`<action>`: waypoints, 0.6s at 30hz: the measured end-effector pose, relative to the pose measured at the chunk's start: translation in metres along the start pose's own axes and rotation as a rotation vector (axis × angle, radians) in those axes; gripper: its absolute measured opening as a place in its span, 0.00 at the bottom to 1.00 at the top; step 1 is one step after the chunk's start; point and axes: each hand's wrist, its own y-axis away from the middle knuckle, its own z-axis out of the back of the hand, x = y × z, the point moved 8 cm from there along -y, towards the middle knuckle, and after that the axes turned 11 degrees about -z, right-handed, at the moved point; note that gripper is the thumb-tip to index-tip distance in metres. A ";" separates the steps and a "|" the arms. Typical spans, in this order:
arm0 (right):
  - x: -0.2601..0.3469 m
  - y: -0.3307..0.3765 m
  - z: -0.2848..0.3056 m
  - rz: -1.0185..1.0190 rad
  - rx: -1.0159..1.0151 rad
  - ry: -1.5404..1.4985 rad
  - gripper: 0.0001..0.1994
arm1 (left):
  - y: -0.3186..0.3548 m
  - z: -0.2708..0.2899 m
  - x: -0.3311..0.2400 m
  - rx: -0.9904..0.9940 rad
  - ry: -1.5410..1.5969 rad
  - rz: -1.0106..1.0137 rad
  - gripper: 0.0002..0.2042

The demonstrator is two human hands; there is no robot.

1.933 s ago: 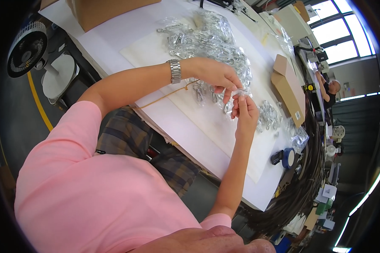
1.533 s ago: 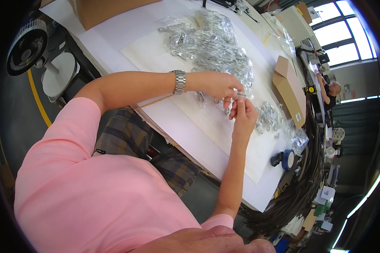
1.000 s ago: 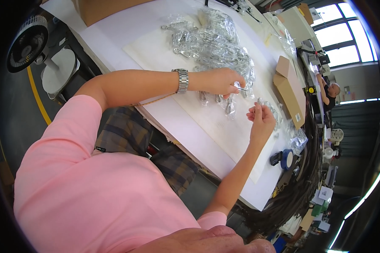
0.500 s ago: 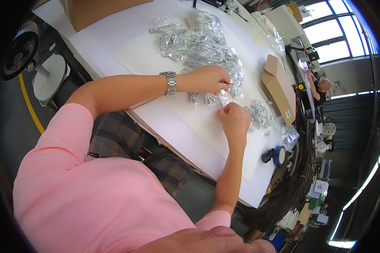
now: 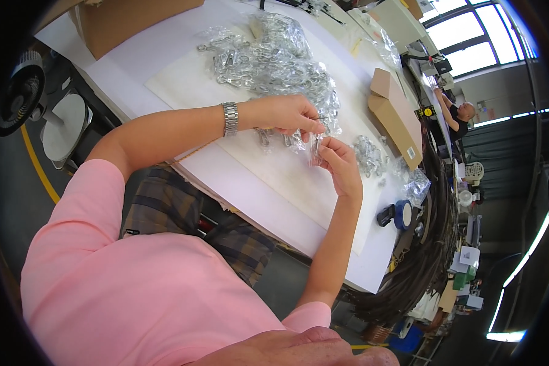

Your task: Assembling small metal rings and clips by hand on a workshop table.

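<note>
My left hand (image 5: 287, 114), with a steel watch on its wrist, is closed on a thin dark pointed rod (image 5: 322, 118); its exact kind is too small to tell. Just below, my right hand (image 5: 341, 166) pinches a small clear plastic bag (image 5: 315, 151) with a metal piece inside. The two hands almost meet over the white table (image 5: 274, 189). Beyond my left hand spreads a big pile of bagged metal clasps (image 5: 274, 64). To the right of my right hand is a smaller heap of silvery metal pieces (image 5: 370, 155).
An open cardboard box (image 5: 398, 122) lies at the right, and a larger one (image 5: 134, 24) stands far left. A blue tape roll (image 5: 402, 215) sits near the right edge beside dark strands (image 5: 430, 244). Left of the table is a fan (image 5: 21, 91). Another person (image 5: 459, 119) works farther off.
My right hand has turned and come up close to the left, and a small bag now shows in its fingers. The whole view has shifted slightly.
</note>
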 end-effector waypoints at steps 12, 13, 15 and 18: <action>-0.013 -0.005 -0.024 -0.125 0.213 -0.235 0.12 | -0.003 0.002 -0.012 -0.131 -0.517 -0.396 0.13; -0.015 -0.006 -0.021 -0.131 0.177 -0.204 0.11 | -0.003 0.004 -0.010 -0.157 -0.472 -0.401 0.12; -0.017 -0.007 -0.016 -0.136 0.138 -0.177 0.10 | -0.003 0.008 -0.014 -0.171 -0.388 -0.371 0.12; -0.012 -0.003 -0.014 -0.125 0.162 -0.118 0.09 | -0.003 0.019 -0.003 -0.223 -0.063 -0.203 0.11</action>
